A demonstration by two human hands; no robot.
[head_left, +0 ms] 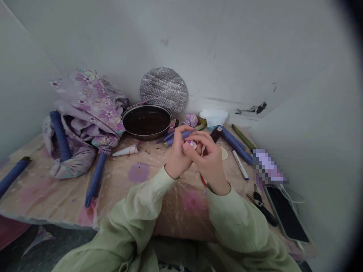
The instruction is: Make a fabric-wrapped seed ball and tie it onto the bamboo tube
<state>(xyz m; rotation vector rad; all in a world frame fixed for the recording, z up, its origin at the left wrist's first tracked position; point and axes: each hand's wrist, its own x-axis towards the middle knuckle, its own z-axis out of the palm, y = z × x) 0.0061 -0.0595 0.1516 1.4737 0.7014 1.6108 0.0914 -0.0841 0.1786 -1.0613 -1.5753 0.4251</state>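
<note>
My left hand (pixel 178 153) and my right hand (pixel 205 160) meet above the table, their fingers pinching a small pink-and-white ball (pixel 191 144). The hands hide most of it. Just behind them lie blue-purple rolls (pixel 177 136) and a dark spool (pixel 216 133). A second ball with a purple pattern (pixel 190 120) sits beyond my fingers. Below my right palm a thin red strand (pixel 203 180) shows, and I cannot tell what it belongs to.
A dark round pan (pixel 146 121) leans near a foil mat (pixel 163 90) by the wall. Floral cloth (pixel 87 109) is heaped at left. A white cone (pixel 125 150), marker (pixel 240 164), scissors (pixel 261 203) and phone (pixel 286 213) lie about. Walls close the back and both sides.
</note>
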